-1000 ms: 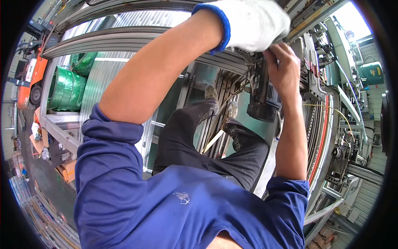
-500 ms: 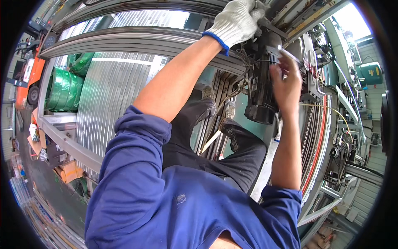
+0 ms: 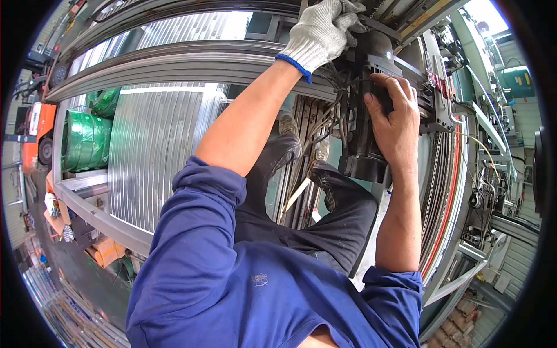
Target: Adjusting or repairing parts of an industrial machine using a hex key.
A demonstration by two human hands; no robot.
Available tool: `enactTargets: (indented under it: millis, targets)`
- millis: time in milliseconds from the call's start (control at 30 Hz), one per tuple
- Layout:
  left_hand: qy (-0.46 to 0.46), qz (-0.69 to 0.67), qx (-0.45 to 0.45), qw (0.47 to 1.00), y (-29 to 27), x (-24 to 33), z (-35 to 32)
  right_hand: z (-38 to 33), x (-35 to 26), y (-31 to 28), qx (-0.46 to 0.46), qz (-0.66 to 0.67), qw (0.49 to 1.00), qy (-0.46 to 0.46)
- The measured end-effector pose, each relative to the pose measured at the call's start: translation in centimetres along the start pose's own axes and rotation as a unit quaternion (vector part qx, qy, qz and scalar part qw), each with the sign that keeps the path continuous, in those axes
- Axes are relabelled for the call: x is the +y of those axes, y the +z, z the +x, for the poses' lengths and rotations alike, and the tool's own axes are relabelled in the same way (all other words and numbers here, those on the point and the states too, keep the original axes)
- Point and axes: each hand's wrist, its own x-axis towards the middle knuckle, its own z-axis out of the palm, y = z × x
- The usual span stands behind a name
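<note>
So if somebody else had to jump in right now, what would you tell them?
Left hand, in a white glove, is up on the top of the black motor, by its cables; its grip is hidden.
Right hand, bare, is wrapped around the motor's side.
The motor sits upright against the grey frame, both feet on the rails below.
Whether it is bolted on can't be seen, so check that first.

Left hand: white knitted work glove, blue-edged cuff at the wrist.
Right hand: bare, no glove.
Shirt: blue, short sleeves ending above the elbows; small pale emblem on the chest, below the left sleeve.
Trousers: dark grey, just beyond the shirt.
Shoes: dark and scuffed, past the trousers.
</note>
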Motion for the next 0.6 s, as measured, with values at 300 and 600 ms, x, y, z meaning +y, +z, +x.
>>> enactTargets:
  millis: [300, 600]
  targets:
    - [-0.013, 0.010, 0.006, 1.000, 0.8, -0.7, 0.0, -0.1, 0.2, 0.0, -0.004, 0.006, 1.000, 0.011]
    - [0.211, 0.280, 0.013, 0.936, 1.6, -0.3, -1.9, 0.4, 0.2, -0.3, 0.019, 0.020, 0.999, -0.018]
